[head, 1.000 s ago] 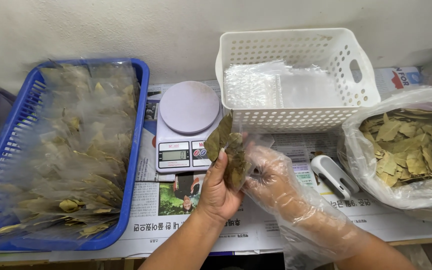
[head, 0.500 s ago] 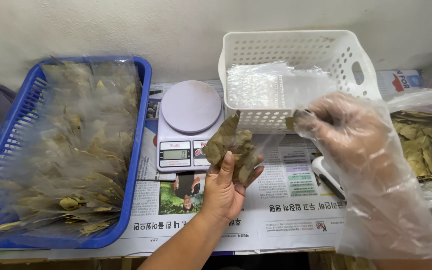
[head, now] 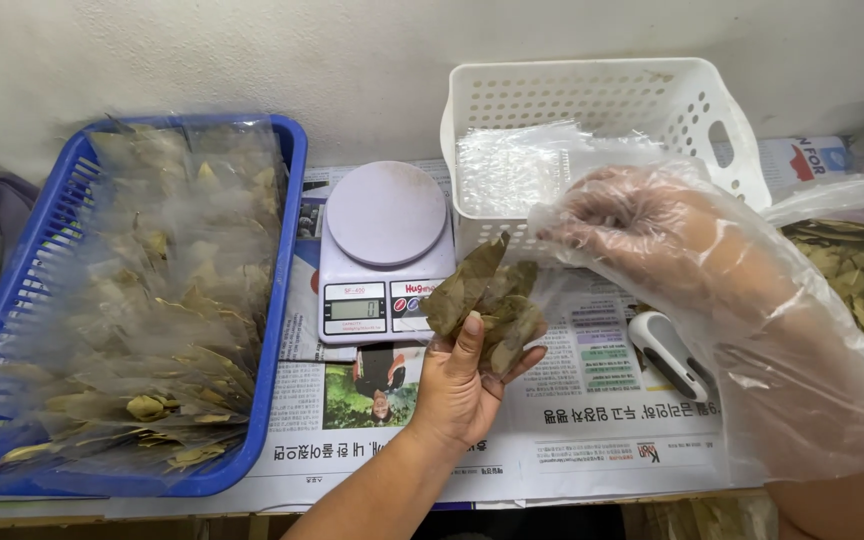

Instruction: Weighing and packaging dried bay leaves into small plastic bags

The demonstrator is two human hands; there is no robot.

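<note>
Dry brown leaves (head: 482, 300) bunched in my bare left hand (head: 462, 385), at six o'clock of the scale (head: 384, 250). My gloved right hand (head: 652, 235) hovers curled, seemingly empty, at the white basket (head: 602, 110).

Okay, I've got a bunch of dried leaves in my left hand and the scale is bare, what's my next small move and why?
Probably set the leaves from your left hand onto the scale. Its round plate is bare, and it sits just beside that hand. Your gloved right hand hovers by the white basket, seemingly holding no leaves.
</note>
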